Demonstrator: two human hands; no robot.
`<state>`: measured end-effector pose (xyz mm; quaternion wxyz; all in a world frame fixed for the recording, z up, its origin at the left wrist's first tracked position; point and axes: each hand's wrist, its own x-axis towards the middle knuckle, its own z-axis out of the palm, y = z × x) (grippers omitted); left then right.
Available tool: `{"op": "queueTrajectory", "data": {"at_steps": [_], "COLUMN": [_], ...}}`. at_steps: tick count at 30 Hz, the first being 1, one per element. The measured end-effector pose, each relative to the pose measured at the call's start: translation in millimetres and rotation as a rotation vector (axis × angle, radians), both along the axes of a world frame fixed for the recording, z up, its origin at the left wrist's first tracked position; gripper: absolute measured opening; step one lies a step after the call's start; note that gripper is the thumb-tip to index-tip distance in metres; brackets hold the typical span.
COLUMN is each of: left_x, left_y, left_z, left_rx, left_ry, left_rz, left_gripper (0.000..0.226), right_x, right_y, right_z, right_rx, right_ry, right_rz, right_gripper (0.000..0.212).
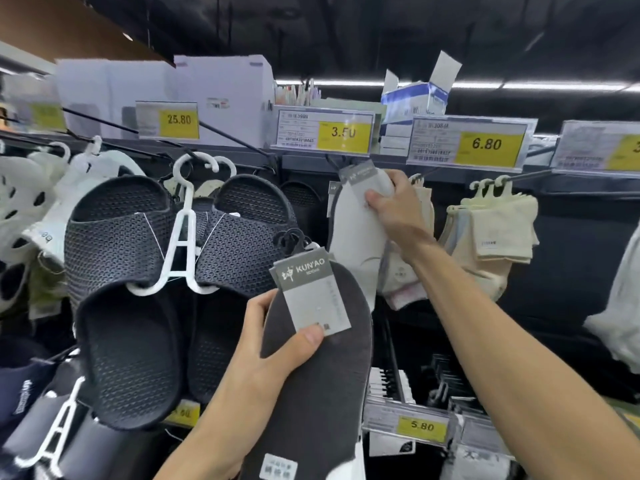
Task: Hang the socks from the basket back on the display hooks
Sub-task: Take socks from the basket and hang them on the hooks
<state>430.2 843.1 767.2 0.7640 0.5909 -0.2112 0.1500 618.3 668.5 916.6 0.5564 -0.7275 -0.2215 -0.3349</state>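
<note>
- You have two sock packs in hand: a dark grey sock pack (311, 368) in your left hand (273, 344) and a white sock pack (349, 230) in your right hand (394, 209).
- Your left hand is closed on the dark pack — thumb pressed on the lower edge of its grey KUN'AO card label (308, 292), fingers wrapped behind the fabric.
- Your right hand pinches the white pack near its top, thumb in front, right below the 3.50 price tag (325, 133).
- Four yellow price tags read clearly: 25.80 (169, 120), 3.50, 6.80 (471, 142) and 5.80 (420, 426); others at the frame edges are cut off.
- Just right of your right hand hangs a bunch of cream socks (491, 230) on pale plastic hangers (491, 185); how many pairs I cannot tell.
- To your left, dark mesh slippers (145, 244) hang on a white plastic hanger (180, 237), and their right edge sits just beside the dark pack's label.
- More pale socks (401, 271) hang directly behind your right wrist, partly hidden by it.
- The dark pack's long axis runs nearly upright, black hook end at top leaning slightly left.
- The white pack also hangs upright, label end up at the display hook (337, 161) — whether it is threaded on I cannot tell.
</note>
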Motion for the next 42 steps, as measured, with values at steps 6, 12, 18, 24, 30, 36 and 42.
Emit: {"op": "queueTrajectory", "data": {"at_steps": [6,12,18,24,30,36,42], "left_x": [2.4,5.9,12.3,23.2,25.2,25.5,20.4], "left_y": [4.0,4.1,-1.4,0.1,-10.6,-7.8,-14.5], "left_z": [-2.3,0.3,4.9,6.2,16.7,24.5,34.5], "left_rx": [-0.009,-0.006,-0.053,-0.091,-0.154,0.134,-0.225], "left_ry": [0.007,0.041,0.062,0.075,0.102,-0.112,-0.031], "left_rz": [0.004,-0.033,-0.049,-0.048,-0.025,0.153,0.078], "left_gripper": [0.059,0.062,0.057,0.066,0.052,0.037,0.038], "right_x": [27.3,33.6,14.1,-106.7,-160.7,-139.7,-139.0], "right_y": [13.0,15.6,15.3,7.1,2.8,-13.4,-19.2], "right_z": [-7.0,-13.6,-14.8,-38.6,-71.9,-74.6,-79.2], "right_rx": [-0.071,-0.213,-0.309,-0.088,-0.34,-0.288,-0.211], "right_ry": [0.027,0.056,0.19,-0.043,-0.034,0.058,0.103], "right_rz": [0.012,-0.079,-0.112,0.053,0.061,0.112,0.25], "right_gripper": [0.033,0.048,0.067,0.022,0.047,0.046,0.037]}}
